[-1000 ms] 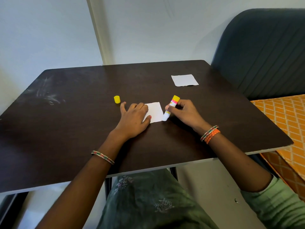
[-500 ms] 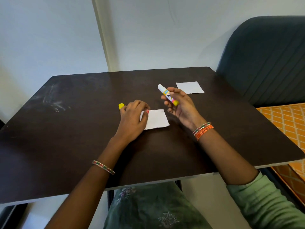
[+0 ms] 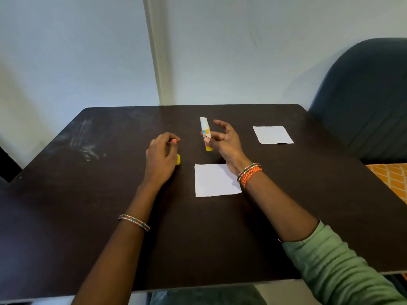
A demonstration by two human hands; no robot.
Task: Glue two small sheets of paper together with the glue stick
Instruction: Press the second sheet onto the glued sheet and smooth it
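Observation:
My right hand (image 3: 224,143) holds the uncapped glue stick (image 3: 205,133) upright above the dark table (image 3: 88,194), white tip up, thumb and a finger pinching its yellow lower part. One small white sheet (image 3: 214,180) lies flat near the middle of the table, partly under my right wrist. A second white sheet (image 3: 273,134) lies farther back on the right. My left hand (image 3: 161,156) hovers left of the sheet with fingers curled, and the yellow cap (image 3: 178,159) peeks out just beside its palm; I cannot tell whether the hand touches it.
A dark upholstered chair back (image 3: 363,102) stands at the right behind the table. An orange patterned cushion (image 3: 389,177) shows at the right edge. A white wall rises behind the table. Pale scuff marks (image 3: 86,142) mark the table's left part.
My left hand has left the near sheet and moved left to the cap. My right hand lifted the glue stick off the paper and turned it tip up.

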